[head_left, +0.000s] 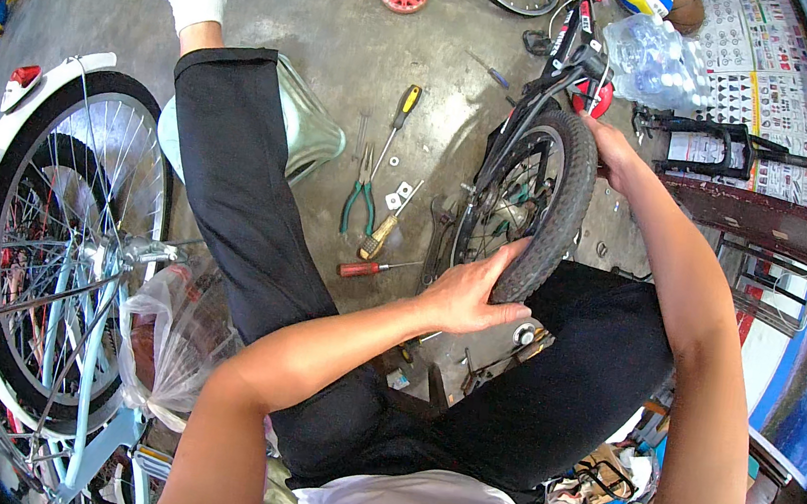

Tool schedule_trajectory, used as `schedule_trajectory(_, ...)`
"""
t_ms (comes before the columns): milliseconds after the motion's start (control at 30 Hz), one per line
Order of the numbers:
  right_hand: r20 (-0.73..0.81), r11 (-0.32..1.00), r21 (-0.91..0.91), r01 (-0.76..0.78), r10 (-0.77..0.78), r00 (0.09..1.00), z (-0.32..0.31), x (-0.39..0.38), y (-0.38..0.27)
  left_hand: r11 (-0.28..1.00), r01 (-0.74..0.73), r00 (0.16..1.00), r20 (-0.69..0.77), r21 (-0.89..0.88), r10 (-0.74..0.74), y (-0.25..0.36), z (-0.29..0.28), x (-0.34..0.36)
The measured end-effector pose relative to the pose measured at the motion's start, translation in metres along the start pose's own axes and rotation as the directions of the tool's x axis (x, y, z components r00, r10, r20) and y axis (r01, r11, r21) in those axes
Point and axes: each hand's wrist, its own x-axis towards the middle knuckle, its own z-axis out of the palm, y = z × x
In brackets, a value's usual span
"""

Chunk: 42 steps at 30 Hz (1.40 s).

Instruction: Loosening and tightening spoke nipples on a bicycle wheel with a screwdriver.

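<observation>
Both my forearms rise from the lower edge over my black trousers (258,204). Left hand (467,295) clamps the near, lower side of the small black bicycle wheel (530,202), fingers curled over the knobbly tyre, thumb under. Right hand (614,152) grips the tyre's top, fingers wrapped over the far edge. Wheel stands upright between my knees, on the concrete floor (351,24). Just left of it: green-handled pliers (361,196), yellow-handled screwdriver (400,116), red-handled screwdriver (373,268). Far left: big white-fendered wheel (44,228).
</observation>
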Motion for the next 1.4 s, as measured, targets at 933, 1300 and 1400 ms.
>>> schedule_trajectory(933,-0.141,0.901,-0.424,0.093,-0.167,0.976,-0.018,0.003,-0.007,0.896,0.19,0.976,0.017,0.402,-0.215,0.025,-0.003,-0.016)
schedule_trajectory(1300,-0.124,0.812,-0.458,0.362,-0.462,0.878,-0.05,-0.052,0.039,0.881,0.376,0.913,0.047,0.288,-0.405,0.034,0.006,-0.01)
schedule_trajectory(1400,-0.26,0.892,-0.137,0.43,-0.452,0.854,-0.04,-0.04,0.065,0.862,0.242,0.958,-0.253,0.446,-0.138,0.039,0.022,-0.018)
